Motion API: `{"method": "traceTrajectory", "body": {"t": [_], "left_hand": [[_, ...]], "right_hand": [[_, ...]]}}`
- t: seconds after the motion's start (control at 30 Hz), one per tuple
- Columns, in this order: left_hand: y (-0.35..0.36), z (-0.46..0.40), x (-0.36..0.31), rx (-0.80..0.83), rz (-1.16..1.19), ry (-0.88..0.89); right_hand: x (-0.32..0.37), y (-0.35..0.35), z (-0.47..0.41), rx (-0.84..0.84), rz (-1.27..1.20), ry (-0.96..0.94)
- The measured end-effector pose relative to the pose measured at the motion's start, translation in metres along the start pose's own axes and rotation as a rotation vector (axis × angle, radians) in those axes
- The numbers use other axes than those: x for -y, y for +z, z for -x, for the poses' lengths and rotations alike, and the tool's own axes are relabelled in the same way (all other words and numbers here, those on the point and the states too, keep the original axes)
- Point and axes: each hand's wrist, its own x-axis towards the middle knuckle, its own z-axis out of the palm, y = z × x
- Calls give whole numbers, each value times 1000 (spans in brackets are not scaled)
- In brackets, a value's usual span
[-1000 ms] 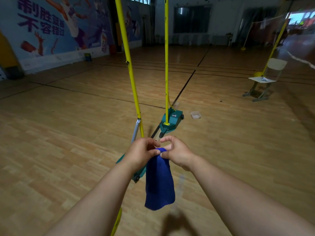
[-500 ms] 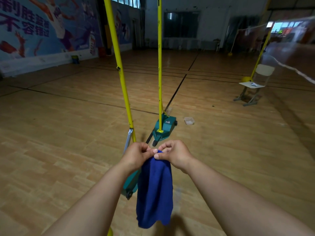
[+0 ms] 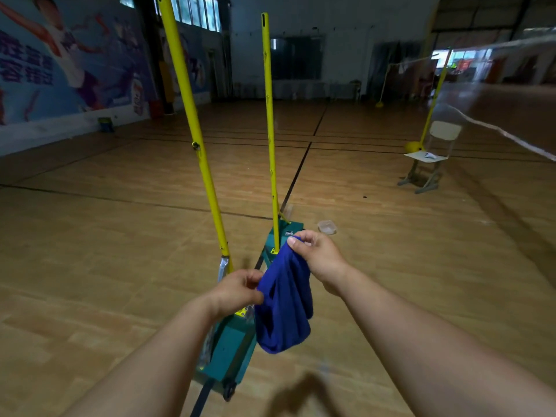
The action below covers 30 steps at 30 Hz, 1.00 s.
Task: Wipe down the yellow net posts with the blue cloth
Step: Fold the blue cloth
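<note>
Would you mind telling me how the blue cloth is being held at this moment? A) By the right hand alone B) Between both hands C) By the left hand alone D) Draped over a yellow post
B: the left hand pinches one edge of the cloth and the right hand pinches its upper corner, so it hangs between them, clear of both posts.
</note>
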Motion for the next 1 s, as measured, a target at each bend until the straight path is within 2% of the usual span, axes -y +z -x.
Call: {"method": "traceTrajectory", "body": {"t": [0.1, 0.3, 0.37, 0.47, 0.53, 0.6, 0.7, 0.87, 0.93, 1.0], "left_hand": [[-7, -18, 4, -56, 24, 12], [-25, -43, 20, -176, -202, -19], [-33, -48, 32, -201, -236, -106], [-38, -49, 37, -137, -244, -302], [-41, -48, 32, -71, -154, -429], [-44, -50, 23, -30, -15, -484], [-52, -52, 2, -2, 159, -433], [-57, -67, -23, 217, 435, -75], [-58, -79, -31, 225, 306, -18], [-55, -95, -41, 128, -50, -6]], "right_hand": [[4, 3, -14, -13, -105, -4], [14, -1, -36, -118, -226, 25], [15, -5, -43, -178, -276, 43], [12, -19, -54, -310, -305, 67], [3, -32, -59, -334, -240, 76], [-11, -46, -65, -339, -145, 88], [-35, -65, -74, -396, -51, 145], [-56, -101, -98, -525, -11, 191], [-58, -113, -108, -532, 0, 193], [-60, -125, -118, -534, 23, 185]]}}
